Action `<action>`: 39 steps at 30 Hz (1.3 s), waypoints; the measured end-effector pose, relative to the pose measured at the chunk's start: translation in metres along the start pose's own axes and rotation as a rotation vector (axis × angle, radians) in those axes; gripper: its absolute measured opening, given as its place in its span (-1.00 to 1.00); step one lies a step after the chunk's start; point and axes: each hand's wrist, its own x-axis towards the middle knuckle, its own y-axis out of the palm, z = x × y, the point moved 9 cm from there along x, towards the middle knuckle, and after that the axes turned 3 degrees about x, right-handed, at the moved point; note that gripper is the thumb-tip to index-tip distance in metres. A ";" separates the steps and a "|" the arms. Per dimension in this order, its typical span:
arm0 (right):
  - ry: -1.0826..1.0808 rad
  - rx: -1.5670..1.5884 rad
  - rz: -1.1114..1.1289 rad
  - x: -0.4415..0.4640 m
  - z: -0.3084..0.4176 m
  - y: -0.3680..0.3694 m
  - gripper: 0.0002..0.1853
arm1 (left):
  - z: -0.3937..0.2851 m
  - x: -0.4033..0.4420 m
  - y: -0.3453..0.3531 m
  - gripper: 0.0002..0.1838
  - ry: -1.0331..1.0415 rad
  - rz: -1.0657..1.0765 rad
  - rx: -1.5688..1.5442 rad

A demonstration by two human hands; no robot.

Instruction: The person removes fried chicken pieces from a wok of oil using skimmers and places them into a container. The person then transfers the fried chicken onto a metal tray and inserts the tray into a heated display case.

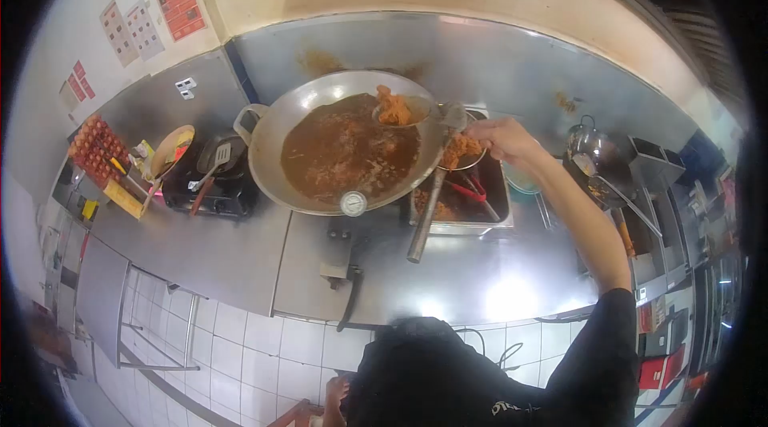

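My right hand (506,141) is closed at the handle end of a ladle (422,109), its fingers partly hidden. An orange-brown piece of fried food (394,107) sits in the ladle's bowl, above the right side of a big wok (268,157) of dark, bubbling oil (336,147). Just below the hand, more fried pieces (462,152) lie in a round strainer over a metal tray. A long-handled metal utensil (428,215) crosses the wok's right rim. Low at the bottom, beside the dark shirt, my left hand (337,392) is small and partly covered; its fingers are unclear.
A round thermometer (353,203) sits at the wok's front rim. Red-handled tongs (472,187) rest in the metal tray (480,227). On the left, a spatula (220,157) lies across a pan on a black stove (210,195). A second wok (590,143) stands at right.
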 end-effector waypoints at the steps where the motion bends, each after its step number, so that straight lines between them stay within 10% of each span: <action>1: 0.028 0.003 0.006 -0.004 -0.007 -0.006 -0.73 | -0.014 0.004 0.007 -0.65 0.134 0.019 0.088; 3: 0.040 0.009 -0.005 -0.012 -0.017 -0.011 -0.70 | -0.036 0.012 0.021 -0.66 0.408 0.021 0.257; 9: 0.041 0.056 0.010 -0.012 -0.039 -0.031 -0.60 | -0.075 -0.018 0.044 -0.65 0.330 -0.070 0.044; 12: 0.012 0.081 0.006 -0.011 -0.035 -0.036 -0.58 | -0.086 -0.028 0.078 -0.72 0.844 -0.033 0.589; 24: -0.084 -0.003 0.036 0.002 -0.034 -0.045 -0.78 | -0.019 0.001 0.083 -0.77 0.066 -0.110 0.185; 26: -0.044 0.120 0.039 0.001 -0.034 -0.043 -0.79 | -0.080 -0.011 0.105 -0.76 0.883 -0.208 0.806; 39: -0.072 0.172 0.007 0.002 -0.009 -0.083 -0.62 | -0.105 -0.012 0.082 -0.83 0.749 -0.113 0.397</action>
